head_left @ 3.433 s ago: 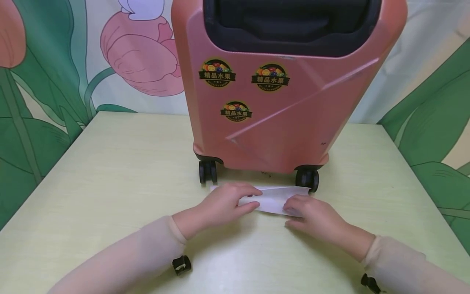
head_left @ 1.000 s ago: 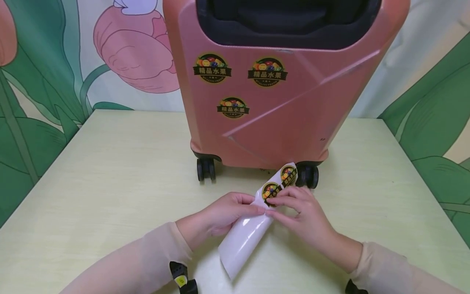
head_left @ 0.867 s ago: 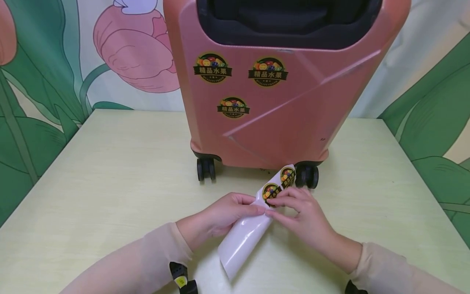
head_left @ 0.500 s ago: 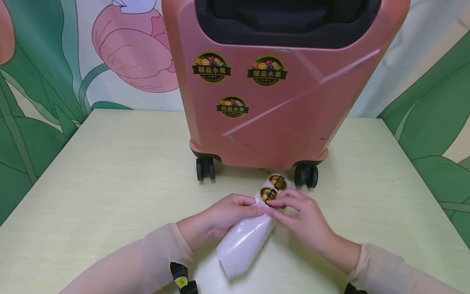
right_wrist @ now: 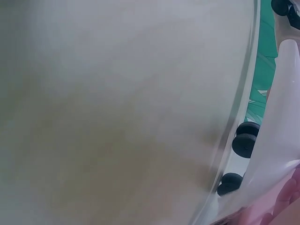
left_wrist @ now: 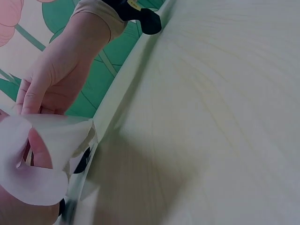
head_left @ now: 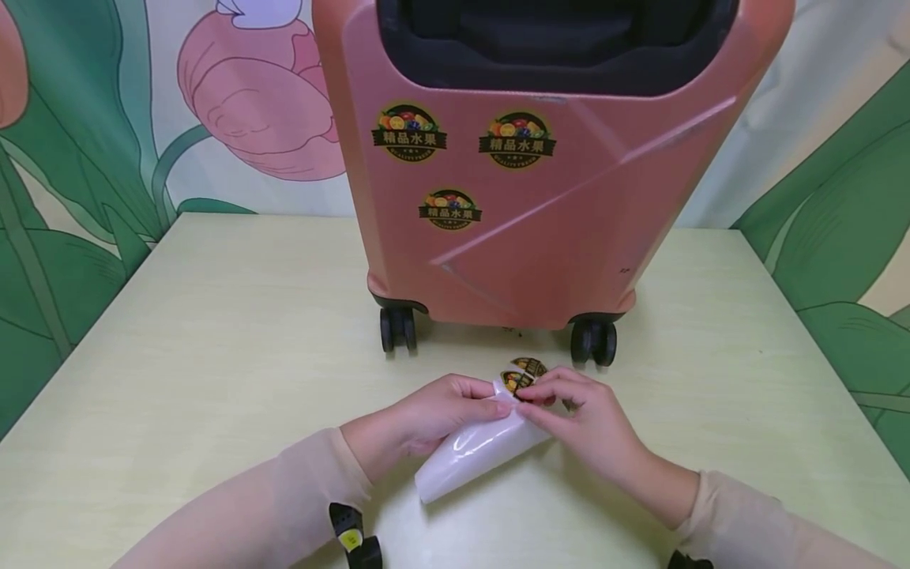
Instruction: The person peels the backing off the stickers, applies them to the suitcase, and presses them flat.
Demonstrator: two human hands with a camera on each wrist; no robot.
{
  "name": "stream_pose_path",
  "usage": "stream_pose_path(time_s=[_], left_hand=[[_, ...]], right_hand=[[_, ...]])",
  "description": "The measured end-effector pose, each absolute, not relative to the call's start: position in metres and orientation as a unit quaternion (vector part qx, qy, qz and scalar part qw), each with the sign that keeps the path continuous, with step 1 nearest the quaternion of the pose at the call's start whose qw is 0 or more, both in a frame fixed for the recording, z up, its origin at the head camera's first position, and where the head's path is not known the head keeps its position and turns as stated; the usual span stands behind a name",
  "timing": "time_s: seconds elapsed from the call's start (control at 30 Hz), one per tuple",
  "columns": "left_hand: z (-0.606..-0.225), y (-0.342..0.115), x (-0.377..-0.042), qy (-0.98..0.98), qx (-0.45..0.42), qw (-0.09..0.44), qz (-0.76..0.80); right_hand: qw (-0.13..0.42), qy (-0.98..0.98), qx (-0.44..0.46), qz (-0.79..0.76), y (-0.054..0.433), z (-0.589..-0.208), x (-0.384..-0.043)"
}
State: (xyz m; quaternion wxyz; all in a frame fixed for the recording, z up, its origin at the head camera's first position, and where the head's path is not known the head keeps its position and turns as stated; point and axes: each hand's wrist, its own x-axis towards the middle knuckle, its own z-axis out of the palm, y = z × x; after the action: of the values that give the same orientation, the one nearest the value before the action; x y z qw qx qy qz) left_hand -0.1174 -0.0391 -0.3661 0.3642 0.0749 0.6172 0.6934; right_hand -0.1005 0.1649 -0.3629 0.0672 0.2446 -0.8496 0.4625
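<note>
A glossy white sticker sheet [head_left: 472,458] is bent over between the two hands, above the table in front of the suitcase. My left hand [head_left: 434,412] grips it between thumb and fingers. On its folded-over part show dark round fruit stickers [head_left: 515,382]. With thumb and index finger, my right hand [head_left: 600,419] pinches the edge of the nearer sticker; how far it is lifted cannot be told. In the left wrist view the sheet's curled backing [left_wrist: 37,185] has a rounded gap. The right wrist view shows the sheet [right_wrist: 281,112] as a long curved roll.
A pink suitcase [head_left: 554,237] stands upright on the pale table [head_left: 235,332], its black wheels [head_left: 593,340] just beyond the hands. Three matching stickers [head_left: 517,140] are on its front. A cloth with printed flowers and leaves [head_left: 263,111] hangs behind.
The sheet was lying flat near the wheels, then was picked up and bent with its stickers showing. Lately its upper end has curled down and its lower end swung up; the hands hardly moved.
</note>
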Motion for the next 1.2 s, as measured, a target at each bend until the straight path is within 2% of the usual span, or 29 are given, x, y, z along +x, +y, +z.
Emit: stream_pose_path(time_s=[0.47,0.9,1.2], left_hand=[[-0.365,-0.044,-0.128,0.649,0.110,0.377,0.651],[-0.364,-0.051,-0.138,0.677,0.132,0.379,0.617],[-0.364,-0.058,-0.146,0.705,0.126,0.377,0.586]], right_hand=[[0.020,-0.851,0.210,0.481,0.167,-0.360,-0.103],[0.013,-0.838,0.172,0.518,0.174,-0.354,-0.106],[0.029,-0.849,0.141,0.509,0.178,-0.352,-0.107]])
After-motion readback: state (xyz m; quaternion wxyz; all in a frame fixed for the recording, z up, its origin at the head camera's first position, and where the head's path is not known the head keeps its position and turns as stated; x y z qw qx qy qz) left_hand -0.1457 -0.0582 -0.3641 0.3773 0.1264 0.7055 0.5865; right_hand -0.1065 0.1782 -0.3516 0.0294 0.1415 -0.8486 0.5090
